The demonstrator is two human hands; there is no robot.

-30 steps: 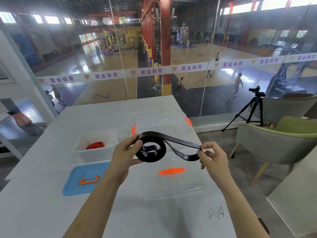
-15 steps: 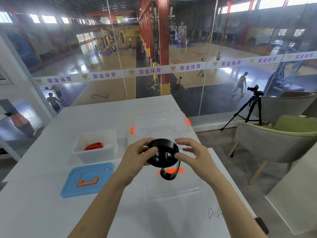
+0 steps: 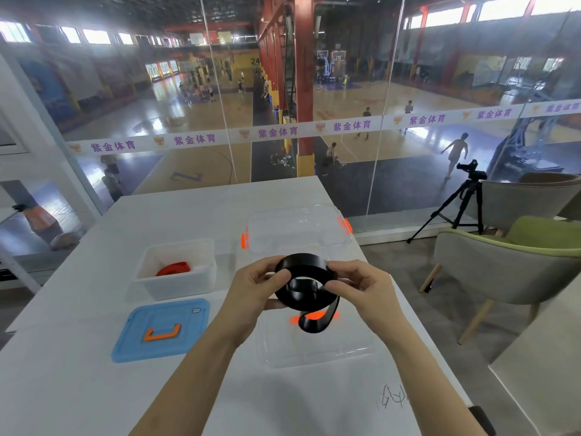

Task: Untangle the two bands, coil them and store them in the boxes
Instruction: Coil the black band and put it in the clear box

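Both hands are clamped on the black band (image 3: 303,286), the left hand (image 3: 256,289) pinching the coil's near side and the right hand (image 3: 361,287) its far side, held up over the clear lid (image 3: 314,344) with a loose tail looping below. The coiling step looks nearly done; next that tail needs tucking in, then lowering the coil into the clear box (image 3: 297,229) just behind, which I think is empty. The red band (image 3: 174,268) already lies in the white box (image 3: 176,269), its blue lid (image 3: 162,330) beside; the table edge (image 3: 386,287) runs close under the right wrist.
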